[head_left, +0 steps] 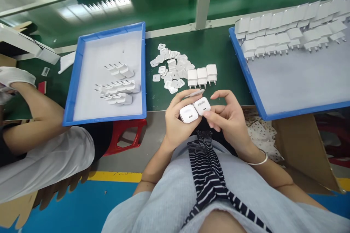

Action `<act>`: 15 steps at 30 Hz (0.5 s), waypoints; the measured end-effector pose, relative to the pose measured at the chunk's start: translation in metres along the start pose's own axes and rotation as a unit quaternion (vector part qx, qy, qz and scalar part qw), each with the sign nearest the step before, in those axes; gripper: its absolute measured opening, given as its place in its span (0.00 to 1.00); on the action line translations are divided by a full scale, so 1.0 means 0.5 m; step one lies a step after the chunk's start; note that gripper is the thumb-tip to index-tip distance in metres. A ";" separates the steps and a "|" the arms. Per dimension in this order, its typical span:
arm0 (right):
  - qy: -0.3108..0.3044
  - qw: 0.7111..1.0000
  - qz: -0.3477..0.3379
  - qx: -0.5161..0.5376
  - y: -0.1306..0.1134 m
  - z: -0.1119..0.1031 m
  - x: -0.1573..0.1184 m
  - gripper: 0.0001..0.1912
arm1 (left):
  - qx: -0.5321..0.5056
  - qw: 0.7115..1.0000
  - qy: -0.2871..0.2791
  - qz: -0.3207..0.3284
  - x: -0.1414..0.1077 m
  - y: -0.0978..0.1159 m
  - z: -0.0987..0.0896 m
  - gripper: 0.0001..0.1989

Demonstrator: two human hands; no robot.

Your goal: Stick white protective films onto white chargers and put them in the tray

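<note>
Two white chargers lie side by side in my left hand (176, 122), their port ends facing up. The left charger (189, 114) shows a plain face with a slot; the right charger (202, 106) bears grey lettering. A thin white piece (194, 93) is tucked between the fingers of the same hand. My right hand (228, 118) touches the lettered charger's edge with thumb and fingertips, its index finger raised apart. Beyond my hands, three white chargers (201, 76) stand in a row on the green table beside a loose pile of small white caps (176, 66).
At the left, a blue-rimmed tray (144, 72) holds several chargers with pins. Another blue tray (250, 80) at the right carries rows of chargers. A person's arm (41, 113) rests at the far left. A cardboard box (306, 149) and a red stool (127, 136) are below.
</note>
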State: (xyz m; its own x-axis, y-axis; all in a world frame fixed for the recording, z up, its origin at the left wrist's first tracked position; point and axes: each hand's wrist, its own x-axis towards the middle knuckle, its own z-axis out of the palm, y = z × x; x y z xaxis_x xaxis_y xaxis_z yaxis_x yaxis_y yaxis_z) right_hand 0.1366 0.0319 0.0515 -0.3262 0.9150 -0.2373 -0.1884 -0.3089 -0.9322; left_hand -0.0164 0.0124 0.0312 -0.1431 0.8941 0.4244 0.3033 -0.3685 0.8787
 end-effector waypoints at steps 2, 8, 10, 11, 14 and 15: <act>-0.024 0.999 0.034 0.003 -0.004 0.009 0.002 0.27 | 0.016 1.000 0.007 0.021 0.000 0.003 -0.001 0.18; -0.026 0.999 0.037 0.006 0.004 0.021 0.015 0.32 | 0.069 0.997 0.019 0.034 -0.004 0.000 0.002 0.15; -0.023 0.999 0.035 0.003 0.014 0.020 0.022 0.31 | 0.066 0.997 0.021 0.025 -0.011 -0.008 0.005 0.16; -0.025 0.999 0.036 0.002 0.019 0.019 0.025 0.32 | 0.062 0.998 0.022 0.020 -0.014 -0.011 0.006 0.16; -0.057 0.998 0.038 0.012 0.030 0.016 0.030 0.32 | 0.070 0.997 0.008 0.027 -0.008 -0.014 -0.011 0.16; -0.072 0.997 0.032 0.023 0.032 0.014 0.030 0.31 | 0.086 0.995 -0.002 0.041 0.004 -0.013 -0.026 0.16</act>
State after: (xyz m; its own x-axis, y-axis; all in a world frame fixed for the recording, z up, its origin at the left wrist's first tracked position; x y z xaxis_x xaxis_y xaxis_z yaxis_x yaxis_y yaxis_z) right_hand 0.1223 0.0391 0.0349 -0.4678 0.8474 -0.2512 -0.2035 -0.3799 -0.9024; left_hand -0.0307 0.0133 0.0293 -0.1070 0.8639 0.4922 0.4704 -0.3922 0.7905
